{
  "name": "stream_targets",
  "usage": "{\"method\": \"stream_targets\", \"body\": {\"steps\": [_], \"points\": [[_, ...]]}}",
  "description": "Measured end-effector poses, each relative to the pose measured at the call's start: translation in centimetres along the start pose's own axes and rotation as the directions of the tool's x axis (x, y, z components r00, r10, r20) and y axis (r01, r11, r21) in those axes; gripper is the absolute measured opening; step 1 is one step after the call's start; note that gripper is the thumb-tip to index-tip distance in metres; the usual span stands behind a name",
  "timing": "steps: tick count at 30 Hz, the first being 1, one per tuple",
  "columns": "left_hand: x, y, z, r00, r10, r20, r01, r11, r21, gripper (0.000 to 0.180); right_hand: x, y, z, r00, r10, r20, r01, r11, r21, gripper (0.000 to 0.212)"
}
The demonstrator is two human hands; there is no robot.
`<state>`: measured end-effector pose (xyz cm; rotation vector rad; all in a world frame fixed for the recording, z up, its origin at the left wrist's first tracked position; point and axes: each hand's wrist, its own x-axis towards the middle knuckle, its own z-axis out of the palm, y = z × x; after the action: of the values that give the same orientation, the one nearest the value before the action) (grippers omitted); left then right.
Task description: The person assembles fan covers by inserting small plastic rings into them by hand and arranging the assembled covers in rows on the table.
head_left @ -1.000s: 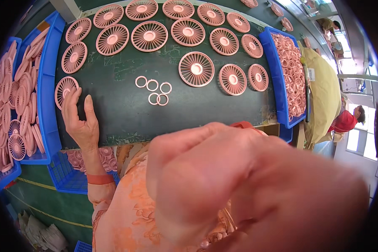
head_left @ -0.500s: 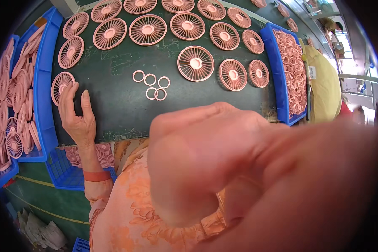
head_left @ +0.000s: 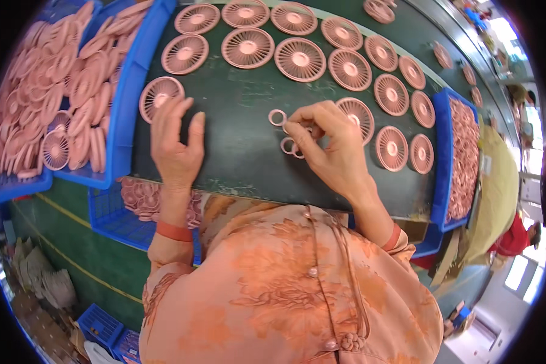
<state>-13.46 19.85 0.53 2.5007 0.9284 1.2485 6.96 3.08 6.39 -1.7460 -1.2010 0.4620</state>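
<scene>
My left hand [head_left: 179, 145] is open, its thumb apart, with its fingertips over the near edge of a pink slotted wheel-shaped disc [head_left: 158, 96] at the table's left. Thumb and forefinger of my right hand [head_left: 333, 142] are pinched together over a small group of thin pink rings [head_left: 277, 117] on the dark green tabletop [head_left: 242, 158]. The fingers cover part of the group, so whether a ring is between them is hidden. Just right of that hand lies another pink slotted disc [head_left: 359, 115]. More such discs [head_left: 300, 59] lie flat in rows beyond both hands.
Blue crates [head_left: 120, 121] heaped with pink discs stand at the left. On the right is a blue bin [head_left: 444, 164] full of small pink rings, with a yellow sack [head_left: 497, 176] beside it. A blue basket [head_left: 124, 227] of pink parts sits below the table's front edge.
My right hand has come down from close in front of the camera to the rings. My left hand stays at the same disc. The view has shifted, so the table appears farther right.
</scene>
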Motion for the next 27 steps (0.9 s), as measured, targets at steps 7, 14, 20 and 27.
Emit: {"method": "stream_targets", "body": {"steps": [7,14,20,27], "points": [[-0.5,0.6,-1.8,0.995,-0.079,-0.056,0.075,0.995,-0.073,0.029,0.9,2.8,3.7,0.975,-0.222,0.005,0.205,0.891,-0.405,0.016],[4.1,-3.2,-9.6,0.986,-0.04,-0.161,0.091,0.943,0.32,0.03,-0.2,2.7,2.5,0.959,-0.28,-0.033,0.258,0.919,-0.298,0.011],[6.3,-15.0,-13.3,0.922,-0.367,0.123,0.197,0.719,0.666,0.028,-0.8,2.1,1.6,0.985,0.168,0.04,-0.162,0.822,0.545,0.014],[8.3,-15.9,-13.6,0.804,-0.588,0.095,0.444,0.698,0.562,0.063,-0.6,1.0,0.8,0.908,0.352,0.226,-0.412,0.656,0.633,0.021]]}}
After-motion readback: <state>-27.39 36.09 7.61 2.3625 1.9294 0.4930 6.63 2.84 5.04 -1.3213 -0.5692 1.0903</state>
